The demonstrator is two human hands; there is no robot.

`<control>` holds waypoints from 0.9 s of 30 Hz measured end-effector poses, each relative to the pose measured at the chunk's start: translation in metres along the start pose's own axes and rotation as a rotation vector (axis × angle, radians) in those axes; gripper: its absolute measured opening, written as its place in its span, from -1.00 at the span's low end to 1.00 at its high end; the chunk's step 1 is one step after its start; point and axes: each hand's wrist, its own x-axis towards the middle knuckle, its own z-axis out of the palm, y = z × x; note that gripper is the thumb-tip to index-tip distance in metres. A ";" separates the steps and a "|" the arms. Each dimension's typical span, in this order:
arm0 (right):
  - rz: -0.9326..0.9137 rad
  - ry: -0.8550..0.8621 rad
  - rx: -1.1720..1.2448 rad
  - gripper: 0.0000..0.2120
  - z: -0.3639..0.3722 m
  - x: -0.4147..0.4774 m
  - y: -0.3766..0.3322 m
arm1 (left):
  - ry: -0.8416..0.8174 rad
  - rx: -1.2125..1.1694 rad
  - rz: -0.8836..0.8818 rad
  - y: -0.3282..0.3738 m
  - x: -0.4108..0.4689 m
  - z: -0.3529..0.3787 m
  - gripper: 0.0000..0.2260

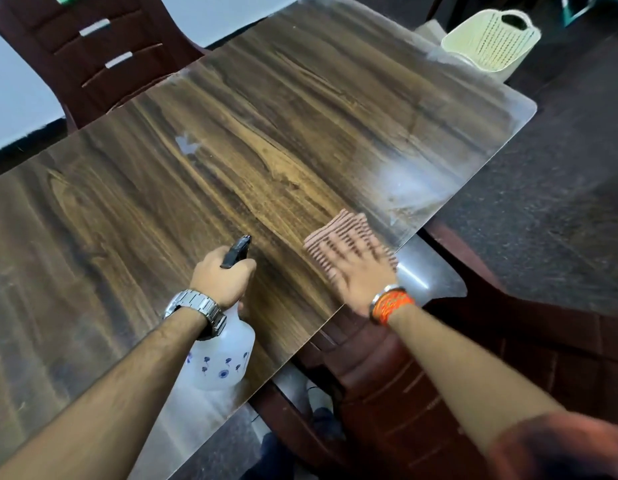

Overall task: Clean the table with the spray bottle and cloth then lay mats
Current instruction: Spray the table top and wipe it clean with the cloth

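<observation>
Head view is showing your right hand (361,275) pressing flat on the cloth (342,237) near the table (127,209) edge, your left hand (220,278) gripping the spray bottle (224,362). You are wiping; I'd be keeping the palm flat and overlapping strokes.

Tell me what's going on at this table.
A person is cleaning the wooden table. The left hand grips a white spray bottle by its black trigger head, above the near edge. The right hand presses a pink cloth flat on the tabletop near the right edge, its blur suggesting a wipe. A misty wet patch lies just beyond the cloth.
</observation>
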 end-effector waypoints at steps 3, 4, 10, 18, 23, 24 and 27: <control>0.274 0.002 0.008 -0.47 -0.019 0.036 0.075 | 0.003 -0.003 -0.005 0.002 0.002 0.001 -0.76; 0.357 -0.016 0.031 -0.48 -0.026 0.044 0.098 | 0.003 -0.010 -0.001 -0.001 0.003 0.001 -0.79; 0.569 -0.030 0.132 -0.47 -0.039 0.067 0.123 | 0.035 -0.001 -0.003 -0.009 0.006 -0.002 -0.73; 0.201 -0.006 0.055 -0.42 -0.013 0.055 -0.021 | 0.008 -0.106 -0.044 -0.015 0.015 -0.003 -0.77; 0.022 -0.011 0.067 -0.44 -0.003 0.072 -0.100 | 0.054 -0.199 -0.066 -0.017 0.032 -0.024 -0.79; 0.016 -0.008 0.069 -0.44 -0.002 0.075 -0.107 | 0.084 -0.211 -0.066 -0.015 0.038 -0.031 -0.80; 0.032 0.008 0.072 -0.42 0.000 0.087 -0.123 | 0.162 -0.261 -0.049 -0.008 0.067 -0.063 -0.85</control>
